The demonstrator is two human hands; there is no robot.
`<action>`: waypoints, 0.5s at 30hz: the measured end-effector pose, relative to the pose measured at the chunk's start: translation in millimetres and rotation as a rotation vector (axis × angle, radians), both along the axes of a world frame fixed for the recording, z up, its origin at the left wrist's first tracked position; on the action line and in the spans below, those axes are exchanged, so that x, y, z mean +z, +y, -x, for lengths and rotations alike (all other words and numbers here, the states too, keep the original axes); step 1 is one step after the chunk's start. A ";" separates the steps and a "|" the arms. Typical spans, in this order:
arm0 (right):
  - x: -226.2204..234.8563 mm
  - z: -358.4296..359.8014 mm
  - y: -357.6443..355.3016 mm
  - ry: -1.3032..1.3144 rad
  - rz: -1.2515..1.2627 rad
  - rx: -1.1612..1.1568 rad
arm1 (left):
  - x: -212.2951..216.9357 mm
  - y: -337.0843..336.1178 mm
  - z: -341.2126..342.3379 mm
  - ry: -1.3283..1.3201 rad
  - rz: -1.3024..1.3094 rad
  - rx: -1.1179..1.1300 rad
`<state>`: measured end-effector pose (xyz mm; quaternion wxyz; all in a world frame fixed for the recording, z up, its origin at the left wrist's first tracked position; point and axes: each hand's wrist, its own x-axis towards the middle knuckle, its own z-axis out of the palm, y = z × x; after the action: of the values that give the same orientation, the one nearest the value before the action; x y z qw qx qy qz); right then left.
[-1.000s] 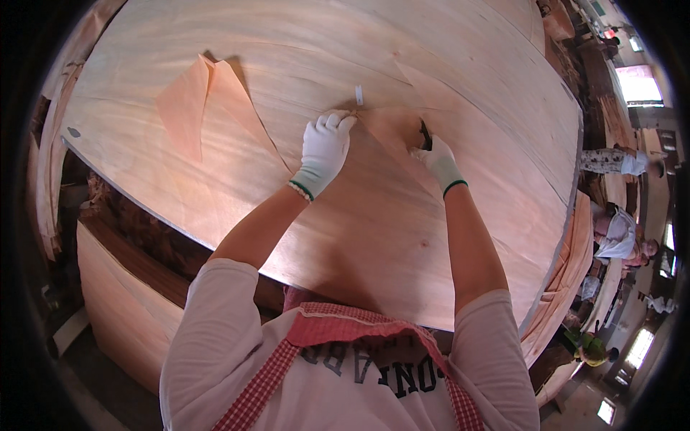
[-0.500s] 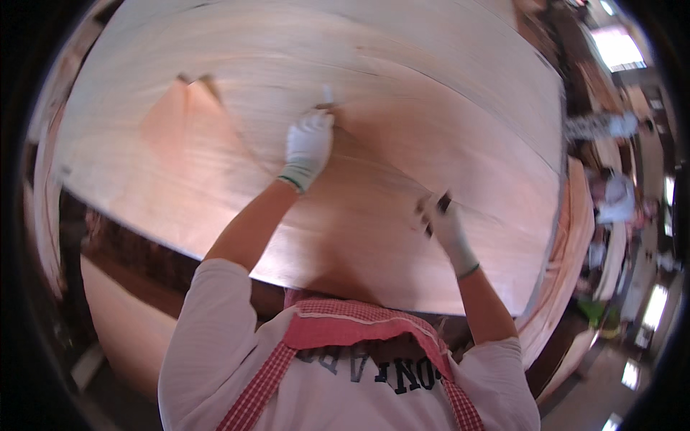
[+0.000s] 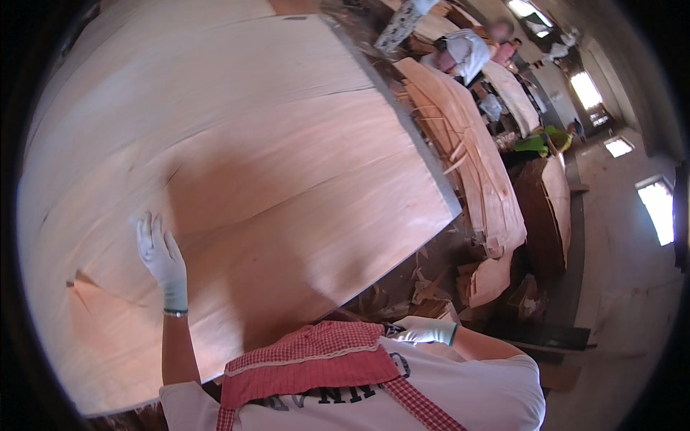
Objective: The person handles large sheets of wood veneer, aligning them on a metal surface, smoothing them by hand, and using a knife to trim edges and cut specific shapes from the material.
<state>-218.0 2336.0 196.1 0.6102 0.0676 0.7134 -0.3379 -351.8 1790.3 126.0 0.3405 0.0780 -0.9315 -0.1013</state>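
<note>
A wide pale wood veneer sheet (image 3: 345, 244) lies before me with dark seams running across it. My left hand (image 3: 162, 255), in a white knit glove, is over the left part of the sheet with its fingers stretched out. A faint pale scrap (image 3: 135, 220) shows by its fingertips, too blurred to name. Left of that hand is a raised, notched flap of veneer (image 3: 90, 293). My right hand (image 3: 424, 330), also gloved, is close to my waist beside the red checked apron (image 3: 309, 363). Its fingers are mostly hidden, with something dark around them.
Stacked veneer sheets (image 3: 460, 151) with ragged edges stand to the right, past the sheet's edge. Torn scraps (image 3: 428, 287) litter the space between. A person (image 3: 463, 54) bends over another stack farther back. A green item (image 3: 543, 141) lies beyond the stacks.
My view has swung to the right. The left hand has opened out from its closed grip. My right hand has drawn back from over the sheet, with a dark object in it, to my waist.
</note>
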 end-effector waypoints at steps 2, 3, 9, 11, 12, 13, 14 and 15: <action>15.9 12.8 16.0 -0.024 -0.002 0.015 | 13.6 32.9 5.2 -0.009 0.023 -0.054; 28.0 29.2 12.8 -0.064 0.004 -0.025 | 11.6 40.4 15.5 -0.014 0.002 -0.091; 99.8 117.1 33.5 0.240 0.210 -0.663 | 29.3 141.3 23.6 -0.099 -0.256 -0.373; 98.1 148.6 1.3 0.559 0.342 -0.725 | 40.2 172.8 7.0 -0.468 -0.443 -0.649; 99.0 162.2 -22.5 0.632 0.424 -0.732 | 37.9 190.4 -0.2 -0.592 -0.618 -0.752; 99.1 166.5 -43.2 0.728 0.438 -0.731 | 41.8 212.8 -3.1 -0.707 -0.783 -0.865; 85.4 173.0 -55.6 0.734 0.540 -0.714 | 51.4 227.9 -1.3 -0.784 -1.102 -0.879; 70.4 175.9 -69.3 0.738 0.643 -0.697 | 65.7 237.7 -3.2 -0.848 -1.424 -0.879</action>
<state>-393.9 2266.7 266.5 0.1655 -0.0120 0.6759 -0.7180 -348.6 2028.0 191.7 -0.2241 -0.0605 -0.6426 -0.7302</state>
